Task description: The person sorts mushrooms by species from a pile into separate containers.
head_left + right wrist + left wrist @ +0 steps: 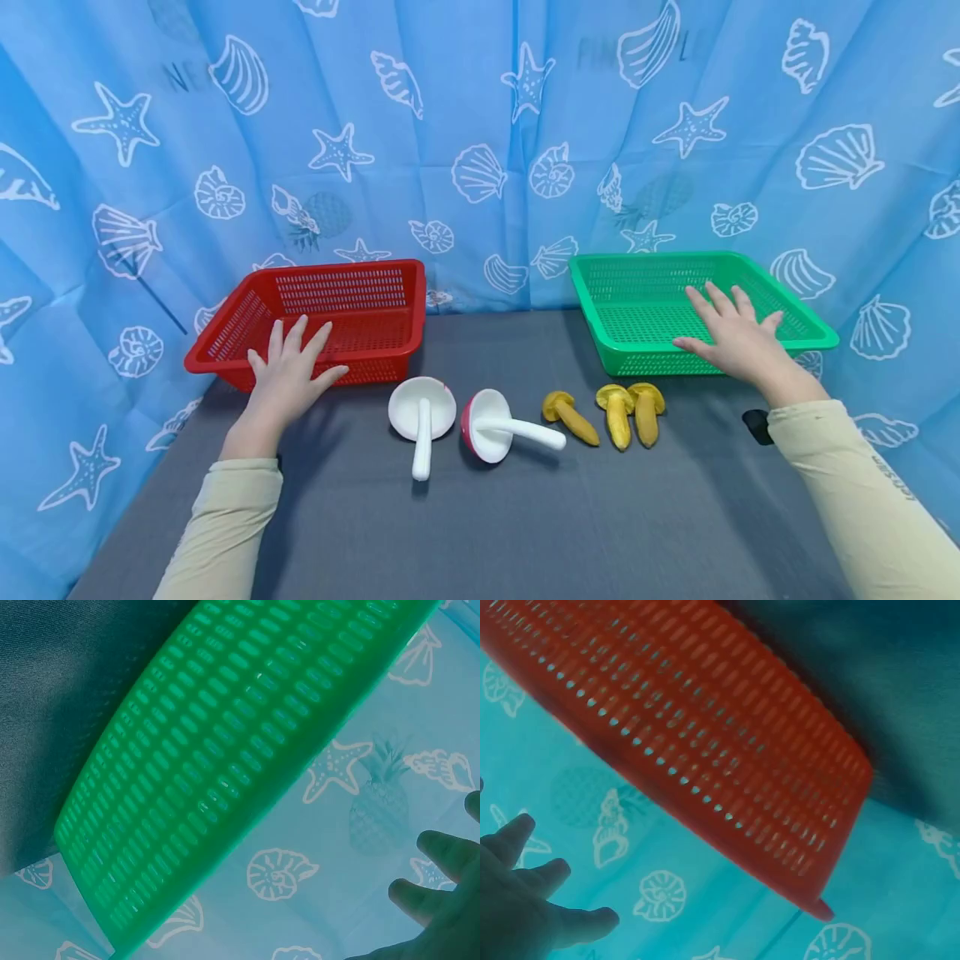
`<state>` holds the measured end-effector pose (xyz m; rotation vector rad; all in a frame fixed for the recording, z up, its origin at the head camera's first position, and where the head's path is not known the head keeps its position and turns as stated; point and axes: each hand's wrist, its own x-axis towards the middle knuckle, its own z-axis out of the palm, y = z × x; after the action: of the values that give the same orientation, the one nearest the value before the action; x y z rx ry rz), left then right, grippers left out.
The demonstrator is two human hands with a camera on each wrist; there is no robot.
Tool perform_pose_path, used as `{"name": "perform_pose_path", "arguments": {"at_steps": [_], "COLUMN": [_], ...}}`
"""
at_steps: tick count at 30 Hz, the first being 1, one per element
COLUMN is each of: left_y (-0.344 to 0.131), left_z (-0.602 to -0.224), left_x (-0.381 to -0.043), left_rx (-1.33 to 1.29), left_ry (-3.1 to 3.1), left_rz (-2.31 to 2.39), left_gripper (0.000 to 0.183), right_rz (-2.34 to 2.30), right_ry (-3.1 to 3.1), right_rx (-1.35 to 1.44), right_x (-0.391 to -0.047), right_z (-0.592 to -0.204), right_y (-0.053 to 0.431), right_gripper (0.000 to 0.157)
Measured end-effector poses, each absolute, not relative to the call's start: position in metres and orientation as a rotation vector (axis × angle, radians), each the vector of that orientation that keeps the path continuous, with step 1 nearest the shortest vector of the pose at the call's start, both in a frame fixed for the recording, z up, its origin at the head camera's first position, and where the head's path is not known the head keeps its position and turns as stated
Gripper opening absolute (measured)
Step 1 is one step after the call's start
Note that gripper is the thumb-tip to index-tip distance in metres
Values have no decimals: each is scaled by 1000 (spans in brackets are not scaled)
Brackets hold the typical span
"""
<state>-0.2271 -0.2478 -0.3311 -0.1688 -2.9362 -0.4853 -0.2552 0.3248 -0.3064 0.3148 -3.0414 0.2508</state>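
My left hand (285,379) hovers with spread fingers before the red basket (375,371), holding nothing. My right hand (735,337), also spread and holding nothing, is in front of the green basket (637,363). Between them on the table lie two white-stemmed toy mushrooms: one (422,446) has its white underside up, and the other (517,429) rests on its side, showing a red cap. To their right are three yellow-brown toy mushrooms, one (577,421) apart and two (618,421) side by side. The left wrist view shows fingers (585,926) apart from the red basket's wall; the right wrist view matches with the green one.
A dark grey cloth (525,525) covers the table. Behind the baskets hangs a blue curtain (480,225) printed with white shells and starfish. A small black object (757,426) shows at the right wrist.
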Motion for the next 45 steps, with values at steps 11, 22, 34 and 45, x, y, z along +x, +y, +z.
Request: {"name": "perform_pose_path", "arguments": {"at_steps": [11,22,34,45], "left_y": [-253,-257,-267,-268], "left_z": [-347,-357,-368,-377], "left_x": [-233,-244,-260,-265], "left_rx": [-213,-335,-400,-362], "left_ry": [-2844,-2777,-2744,-2750], "left_rz": [-445,-390,-439,-441], "left_gripper": [83,75,63,63], "right_rz": [240,274,438,616], "right_ry": [-2966,-2767,-2686,-2694], "right_rx": [357,394,422,413], "right_x": [-252,-246,-236,-224], "right_z": [-316,-328,-335,-342], "right_y": [321,311,302,293], "right_gripper": [83,63,51,52]}}
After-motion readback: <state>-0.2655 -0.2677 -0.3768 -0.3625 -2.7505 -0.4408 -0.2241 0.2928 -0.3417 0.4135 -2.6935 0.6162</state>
